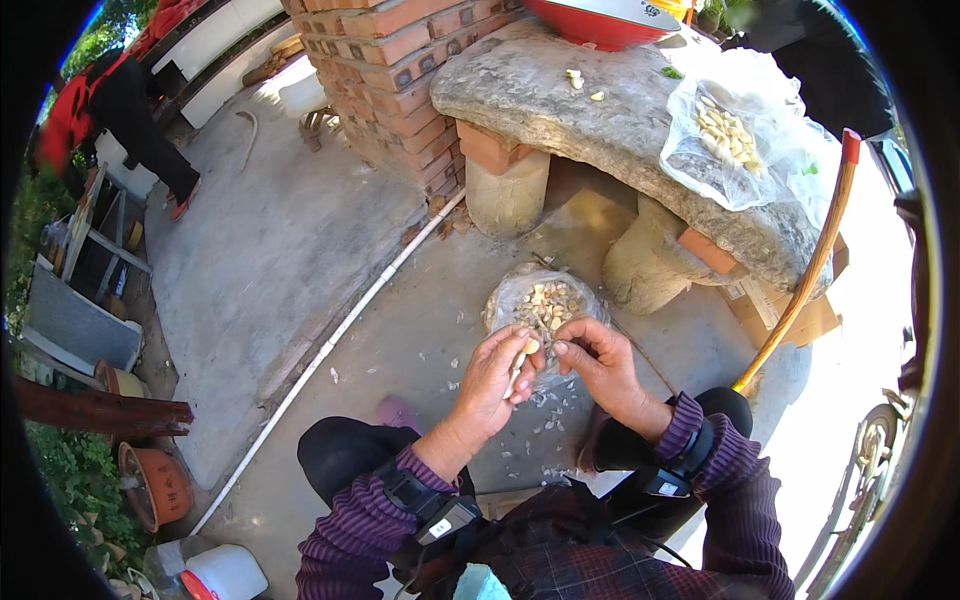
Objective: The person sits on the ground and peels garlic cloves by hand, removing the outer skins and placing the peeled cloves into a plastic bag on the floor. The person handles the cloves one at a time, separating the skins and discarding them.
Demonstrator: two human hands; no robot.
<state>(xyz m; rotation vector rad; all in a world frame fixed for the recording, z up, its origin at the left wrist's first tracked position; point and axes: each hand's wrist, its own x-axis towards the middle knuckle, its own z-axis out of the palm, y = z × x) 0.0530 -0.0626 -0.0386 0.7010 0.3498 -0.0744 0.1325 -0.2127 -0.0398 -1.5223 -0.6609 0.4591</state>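
Observation:
Several garlic cloves rest in my left hand, one of them pinched pale side up at the thumb tip. Close to its right, my right hand has thumb and forefinger drawn together. Whether a bit of skin is between those fingertips is too small to tell. Beyond and below both hands, a clear plastic bag of unpeeled garlic cloves lies on the concrete floor. White flakes of garlic skin are scattered between my feet.
A stone slab on stubby supports bears a plastic bag of peeled cloves, loose cloves and a red enamel basin. A wooden handle leans at right. A white pipe crosses the floor. Another person bends at far left.

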